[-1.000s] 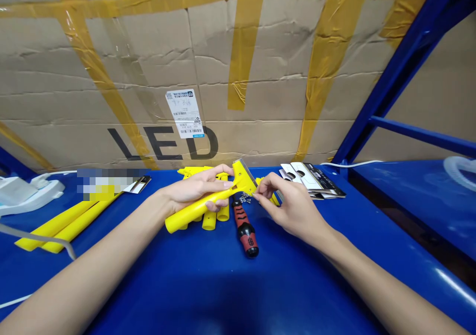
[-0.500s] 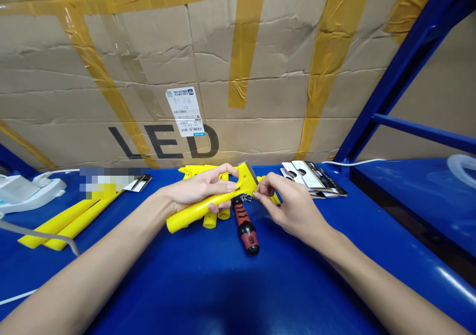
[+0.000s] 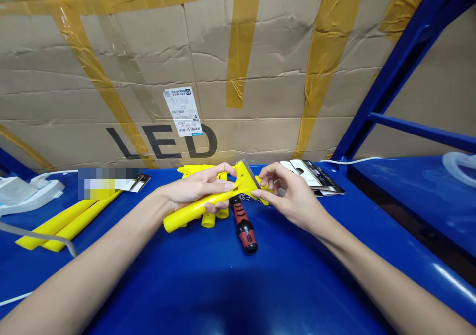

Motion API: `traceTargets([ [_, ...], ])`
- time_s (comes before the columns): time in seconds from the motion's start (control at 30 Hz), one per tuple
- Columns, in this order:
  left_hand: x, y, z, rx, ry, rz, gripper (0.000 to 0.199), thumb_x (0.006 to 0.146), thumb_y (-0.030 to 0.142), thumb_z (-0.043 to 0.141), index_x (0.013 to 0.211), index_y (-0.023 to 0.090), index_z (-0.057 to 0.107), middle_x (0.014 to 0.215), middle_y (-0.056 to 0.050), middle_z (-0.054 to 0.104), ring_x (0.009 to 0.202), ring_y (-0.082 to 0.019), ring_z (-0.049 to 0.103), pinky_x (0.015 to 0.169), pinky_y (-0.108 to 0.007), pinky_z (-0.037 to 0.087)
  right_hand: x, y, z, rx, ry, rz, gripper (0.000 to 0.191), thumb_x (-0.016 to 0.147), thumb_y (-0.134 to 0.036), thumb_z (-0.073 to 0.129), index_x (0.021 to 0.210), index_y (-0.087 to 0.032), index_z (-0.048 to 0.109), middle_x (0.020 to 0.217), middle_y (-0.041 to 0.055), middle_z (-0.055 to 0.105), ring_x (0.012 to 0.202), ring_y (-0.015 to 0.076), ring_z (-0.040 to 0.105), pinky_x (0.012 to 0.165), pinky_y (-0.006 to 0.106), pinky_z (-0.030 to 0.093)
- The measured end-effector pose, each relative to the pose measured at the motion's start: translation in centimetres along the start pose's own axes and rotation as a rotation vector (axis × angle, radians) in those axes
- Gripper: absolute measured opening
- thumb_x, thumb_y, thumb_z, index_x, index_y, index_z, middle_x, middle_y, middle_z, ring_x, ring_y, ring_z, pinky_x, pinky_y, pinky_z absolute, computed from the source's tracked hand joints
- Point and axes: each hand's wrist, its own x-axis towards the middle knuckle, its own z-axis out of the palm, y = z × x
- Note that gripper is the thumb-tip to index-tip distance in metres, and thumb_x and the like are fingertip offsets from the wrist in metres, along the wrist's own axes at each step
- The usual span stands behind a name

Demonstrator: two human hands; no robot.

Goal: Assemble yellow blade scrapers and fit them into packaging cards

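My left hand (image 3: 197,188) is shut around the handle of a yellow plastic scraper (image 3: 197,210), which has a metal blade (image 3: 250,174) at its head. My right hand (image 3: 292,196) is at that head, its thumb and fingertips on either side of it. I cannot tell whether those fingers pinch anything small. Below the hands lies a screwdriver with a red and black handle (image 3: 244,233). Several loose yellow handles (image 3: 208,220) lie under my left hand. Tiny metal screws (image 3: 242,196) are partly hidden behind the scraper head.
All this lies on a blue workbench (image 3: 238,290). More yellow handles (image 3: 63,226) lie at left beside a white power strip (image 3: 26,191). Packs of blades (image 3: 312,176) sit at back right. A taped cardboard box (image 3: 238,77) stands behind, with a blue shelf frame (image 3: 394,77) at right.
My right hand has moved up and left, its fingers now reaching around the scraper head. The scraper has shifted slightly left, and the screws are more hidden.
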Motion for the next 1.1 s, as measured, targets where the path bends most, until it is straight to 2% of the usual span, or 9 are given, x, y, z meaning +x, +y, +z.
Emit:
traceTargets([
  [0.1,-0.1,0.1,0.2,0.019,0.005,-0.013,0.024,0.096,0.029,0.064,0.105,0.026,0.042,0.065,0.004,0.056,0.051,-0.007,0.051,0.045,-0.012,0.037,0.1,0.7,-0.2,0.079,-0.003,0.087,0.039,0.076,-0.032,0.083,0.106,-0.022,0.061,0.085,-0.0014,0.058,0.07,0.0145,0.052,0.064,0.029,0.045],
  [0.27,0.0,0.3,0.5,0.028,0.02,-0.02,0.027,0.095,0.032,0.066,0.106,0.026,0.042,0.067,0.003,0.057,0.05,-0.007,0.05,0.044,-0.012,0.037,0.1,0.6,-0.3,0.105,-0.107,0.123,0.026,0.082,-0.038,0.076,0.097,-0.019,0.068,0.082,0.0002,0.06,0.068,0.0142,0.048,0.064,0.03,0.043],
  [0.47,-0.2,0.5,0.6,-0.024,-0.008,0.01,0.025,0.095,0.026,0.065,0.107,0.025,0.044,0.069,0.003,0.057,0.051,-0.007,0.053,0.044,-0.012,0.036,0.1,0.3,-0.4,0.177,-0.159,0.169,0.034,0.083,-0.046,0.075,0.101,-0.018,0.074,0.074,-0.0007,0.058,0.063,0.0133,0.046,0.058,0.029,0.04],
  [0.67,-0.2,0.2,0.6,-0.025,-0.015,0.009,0.024,0.094,0.027,0.067,0.104,0.026,0.045,0.07,0.003,0.056,0.052,-0.006,0.05,0.044,-0.011,0.037,0.1,0.3,-0.5,0.234,-0.151,0.221,0.035,0.076,-0.047,0.081,0.093,-0.018,0.075,0.07,-0.0015,0.059,0.06,0.0119,0.044,0.057,0.028,0.037],
  [0.8,-0.1,0.0,0.6,-0.041,0.011,-0.001,0.025,0.092,0.027,0.069,0.103,0.027,0.046,0.074,0.003,0.057,0.056,-0.008,0.054,0.044,-0.011,0.037,0.2,0.5,-0.2,0.201,-0.122,0.223,0.034,0.073,-0.047,0.083,0.086,-0.017,0.073,0.068,-0.002,0.058,0.059,0.0113,0.043,0.054,0.027,0.035],
  [0.93,0.0,0.0,0.2,-0.045,0.034,-0.01,0.024,0.094,0.026,0.066,0.107,0.027,0.046,0.071,0.002,0.057,0.055,-0.008,0.054,0.046,-0.012,0.038,0.3,0.8,-0.2,0.242,-0.06,0.252,0.046,0.072,-0.048,0.083,0.104,-0.018,0.067,0.083,0.0028,0.068,0.065,0.0144,0.055,0.061,0.03,0.046],
  [0.97,0.0,0.0,0.0,-0.044,0.044,-0.01,0.023,0.095,0.026,0.065,0.107,0.027,0.046,0.069,0.002,0.057,0.053,-0.007,0.052,0.046,-0.012,0.038,0.4,0.8,-0.4,0.225,-0.017,0.256,0.045,0.076,-0.047,0.079,0.107,-0.018,0.066,0.085,0.0038,0.07,0.065,0.0154,0.057,0.061,0.03,0.047],
  [1.03,0.0,0.1,-0.4,-0.049,0.068,0.002,0.022,0.095,0.024,0.064,0.107,0.026,0.046,0.067,0.002,0.058,0.05,-0.006,0.05,0.047,-0.013,0.038,0.4,0.8,-1.0,0.062,0.032,0.198,0.028,0.083,-0.039,0.071,0.102,-0.019,0.064,0.081,0.0039,0.07,0.064,0.0162,0.058,0.061,0.031,0.046],
  [1.1,-0.1,0.2,-0.8,-0.065,0.096,0.025,0.022,0.094,0.022,0.065,0.105,0.025,0.047,0.066,0.002,0.057,0.049,-0.006,0.049,0.047,-0.013,0.038,0.3,0.8,-1.7,-0.213,-0.047,0.037,0.006,0.085,-0.024,0.065,0.09,-0.02,0.064,0.078,0.0036,0.069,0.067,0.0175,0.057,0.064,0.031,0.044],
])
